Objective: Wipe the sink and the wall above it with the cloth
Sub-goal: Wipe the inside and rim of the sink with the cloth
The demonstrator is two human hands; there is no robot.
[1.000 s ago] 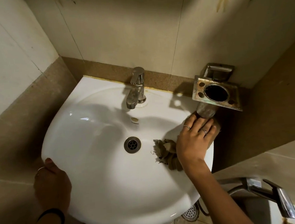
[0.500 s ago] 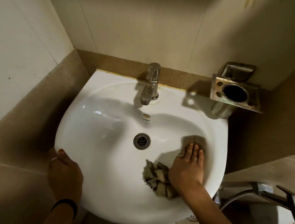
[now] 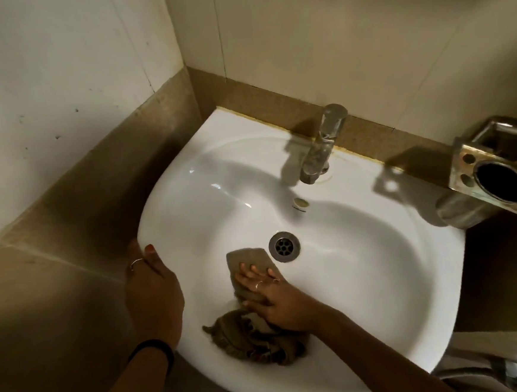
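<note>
A white ceramic sink (image 3: pixel 365 268) fills the middle of the view, fixed in a corner under pale wall tiles (image 3: pixel 315 30). My right hand (image 3: pixel 271 297) lies flat, fingers spread, pressing a brownish cloth (image 3: pixel 252 329) against the basin floor just left of the metal drain (image 3: pixel 284 245). The cloth's loose bunched end trails toward the front rim. My left hand (image 3: pixel 152 294) grips the sink's left rim, thumb on top; a ring and a black wristband show.
A chrome tap (image 3: pixel 321 147) stands at the back of the sink. A tarnished metal tumbler holder (image 3: pixel 496 174) juts from the wall at the right. A brown tile band (image 3: pixel 96 190) runs around the corner. A hose fitting (image 3: pixel 509 374) shows at bottom right.
My right hand has slid the cloth from the sink's right rim down and leftward across the basin to beside the drain. The left hand stays on the left rim; the view shifted left.
</note>
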